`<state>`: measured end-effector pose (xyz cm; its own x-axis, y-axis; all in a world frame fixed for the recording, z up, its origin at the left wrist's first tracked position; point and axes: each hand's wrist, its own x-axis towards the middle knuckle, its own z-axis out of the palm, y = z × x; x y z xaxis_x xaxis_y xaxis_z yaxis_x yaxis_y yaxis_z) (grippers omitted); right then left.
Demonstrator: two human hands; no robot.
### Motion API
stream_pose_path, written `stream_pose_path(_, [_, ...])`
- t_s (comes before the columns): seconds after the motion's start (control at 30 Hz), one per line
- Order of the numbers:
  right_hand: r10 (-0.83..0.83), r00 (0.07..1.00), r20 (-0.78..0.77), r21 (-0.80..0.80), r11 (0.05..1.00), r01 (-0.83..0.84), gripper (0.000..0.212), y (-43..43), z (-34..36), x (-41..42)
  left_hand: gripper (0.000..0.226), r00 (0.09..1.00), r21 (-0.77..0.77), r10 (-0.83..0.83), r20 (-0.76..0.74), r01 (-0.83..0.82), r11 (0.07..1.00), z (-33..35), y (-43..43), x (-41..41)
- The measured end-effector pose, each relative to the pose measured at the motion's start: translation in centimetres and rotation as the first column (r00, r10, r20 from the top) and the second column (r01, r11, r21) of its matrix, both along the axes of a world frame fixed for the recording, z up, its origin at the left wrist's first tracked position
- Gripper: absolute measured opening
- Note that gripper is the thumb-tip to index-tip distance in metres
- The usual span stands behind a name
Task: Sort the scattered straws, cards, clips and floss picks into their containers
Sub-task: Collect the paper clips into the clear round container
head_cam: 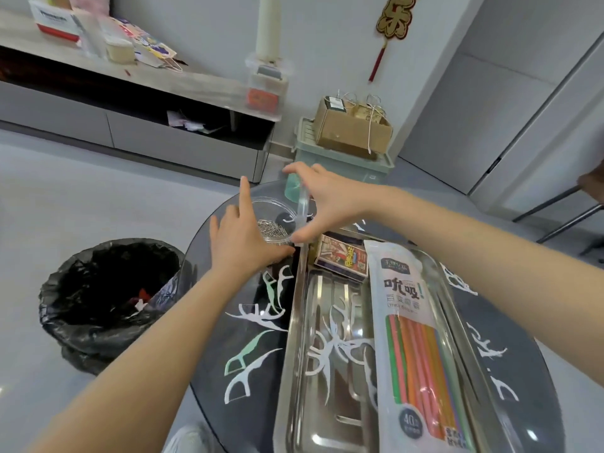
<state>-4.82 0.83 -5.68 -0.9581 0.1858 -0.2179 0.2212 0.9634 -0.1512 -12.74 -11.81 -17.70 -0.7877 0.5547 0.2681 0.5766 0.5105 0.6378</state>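
Clips, silver wire, heaped in clear tub; left hand grips tub; right hand fingers pinch clear lid upright.

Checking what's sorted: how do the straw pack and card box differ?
The straw pack is long, running along the metal tray; the card box is short, at its far end. The pack is a white pouch showing coloured straws; the box is printed red and yellow. Both lie flat in the tray.
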Motion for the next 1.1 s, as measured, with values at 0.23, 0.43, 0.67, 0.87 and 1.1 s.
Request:
stream_pose_path(0.23, [-0.002,0.952,-0.305,-0.158,0.986,-0.049,0.097,-0.9,2.8,1.5,0.136,0.992,0.244,-0.12,-0.047,0.128,0.961,4.7,-0.6,1.4])
stream_pose_path(0.43, [0.056,0.957,-0.284,-0.13,0.987,-0.096,0.088,-2.0,4.6,7.6,0.123,0.933,0.326,-0.361,-0.011,0.344,0.881,7.8,-2.6,6.5])
stream_pose_path(0.67, [0.026,0.942,-0.334,-0.235,0.966,-0.11,0.081,-1.8,6.6,15.6,0.1,0.853,0.458,-0.519,0.062,0.438,0.774,9.4,-2.8,13.2])
stream_pose_path(0.87, [0.067,0.948,-0.31,-0.189,0.973,-0.13,0.077,-1.8,6.6,19.4,0.101,0.841,0.407,-0.539,0.053,0.475,0.78,8.8,-2.7,16.0])
stream_pose_path(1.1, [-0.05,0.945,-0.323,-0.031,0.999,0.042,0.078,-2.5,4.1,20.9,0.117,0.846,0.397,-0.526,0.091,0.453,0.798,8.0,-2.1,17.3])
